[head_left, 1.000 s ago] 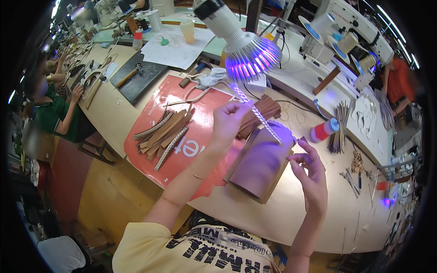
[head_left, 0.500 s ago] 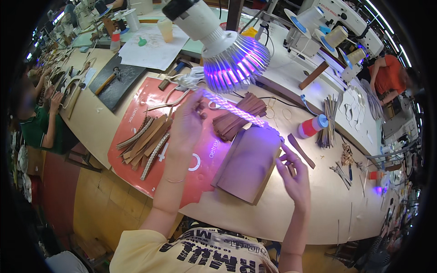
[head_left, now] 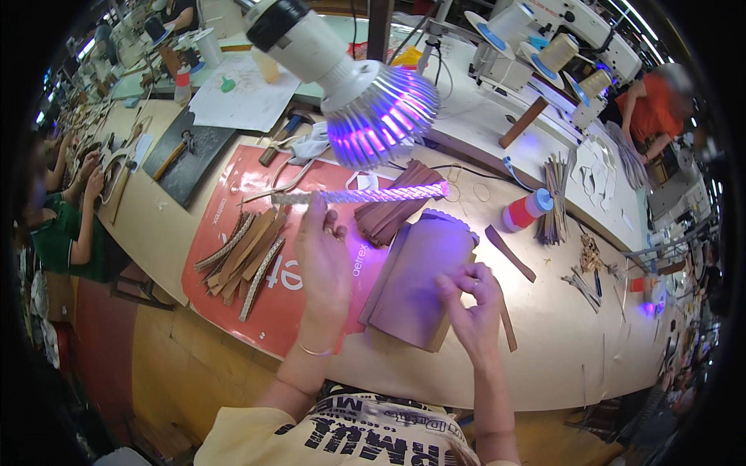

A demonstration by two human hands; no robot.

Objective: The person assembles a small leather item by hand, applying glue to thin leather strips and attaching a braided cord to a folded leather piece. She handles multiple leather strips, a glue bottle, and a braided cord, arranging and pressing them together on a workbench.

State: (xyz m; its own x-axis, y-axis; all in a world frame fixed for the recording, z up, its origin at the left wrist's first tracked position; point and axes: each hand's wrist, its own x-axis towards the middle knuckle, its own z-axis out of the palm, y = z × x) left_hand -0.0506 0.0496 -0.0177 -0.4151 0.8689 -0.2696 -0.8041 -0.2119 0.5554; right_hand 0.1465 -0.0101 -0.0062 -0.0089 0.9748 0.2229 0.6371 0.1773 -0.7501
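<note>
Raised under the lamp is a pale braided strap (head_left: pixel 381 193), lit purple along its right part. My left hand (head_left: pixel 322 256) is closed on it near its left end, fingertips at the strap. My right hand (head_left: pixel 475 311) is closed in a pinch over a curved brown block (head_left: pixel 420 287). From behind that hand sticks out a narrow brown leather strip (head_left: pixel 507 326), apparently held in its fingers. Beyond the block lies a fanned bundle of brown leather strips (head_left: pixel 392 213). Left of my left hand, more brown strips and braided pieces (head_left: pixel 256 256) lie in a pile.
A large lamp (head_left: pixel 381 116) hangs over the work. A red sheet (head_left: pixel 225 303) covers part of the table (head_left: pixel 559 357). At right are a loose brown strip (head_left: pixel 510 254) and a red-and-white bottle (head_left: pixel 527 210). A black board (head_left: pixel 194 167) bears a hammer. Co-workers sit at left and right.
The strap has swung from slanting to nearly level and lies nearer me. My left hand has lowered; my right hand has moved left over the block, with a brown strip now showing beside it.
</note>
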